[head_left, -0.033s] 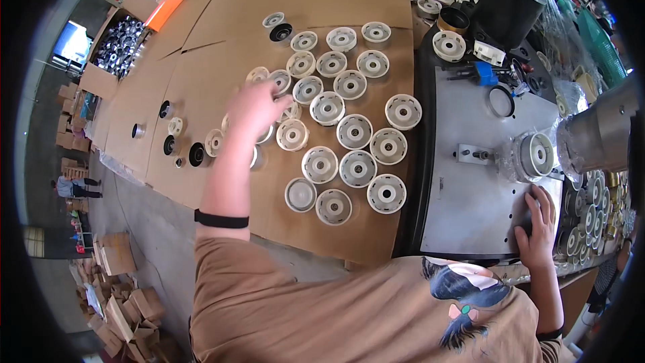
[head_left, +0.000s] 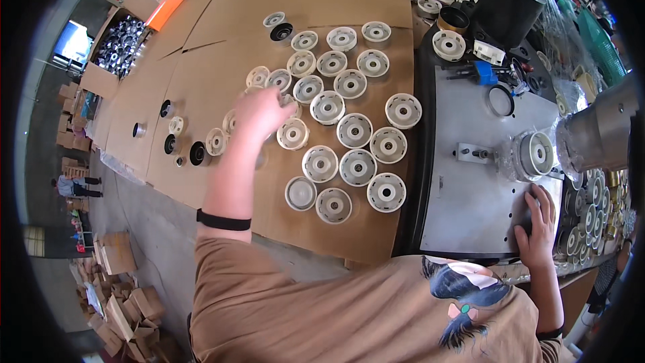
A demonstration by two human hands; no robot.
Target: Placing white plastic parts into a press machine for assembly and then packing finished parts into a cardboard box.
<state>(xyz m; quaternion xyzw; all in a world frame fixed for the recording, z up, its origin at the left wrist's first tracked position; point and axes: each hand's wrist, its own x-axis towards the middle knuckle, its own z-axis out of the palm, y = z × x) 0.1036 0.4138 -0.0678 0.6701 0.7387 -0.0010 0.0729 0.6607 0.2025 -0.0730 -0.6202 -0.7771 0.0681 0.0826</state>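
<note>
1. I have the left hand [head_left: 259,115] over the brown cardboard sheet [head_left: 228,27], reaching in among the white wheel-shaped parts from their left side.
2. Its fingers bend downward and look blurred on my feed; they cover much of one pale round part [head_left: 296,111], and I cannot tell whether they pinch it or only hover over it.
3. Just below those fingertips I see a fully visible white slotted wheel [head_left: 293,134], lying face up; the rest of the group spreads to the right, mostly face up and some nearly touching.
4. Left of the forearm, a black ring-shaped part [head_left: 197,154] sits just beside another white wheel [head_left: 216,141].
5. I read the right hand [head_left: 537,232] as resting palm down near the front edge of the grey metal plate [head_left: 463,212], its fingers close together and stretched out, the thumb spread away from them.
6. Beyond that hand, one white round part [head_left: 538,154] stands tilted, with crumpled clear film [head_left: 510,159] around it, near the end of a thick metal cylinder [head_left: 601,134].
7. Farther back on the plate I make out a small bolted block [head_left: 474,154], a dark-edged ring [head_left: 500,101] and a blue piece [head_left: 485,72].
</note>
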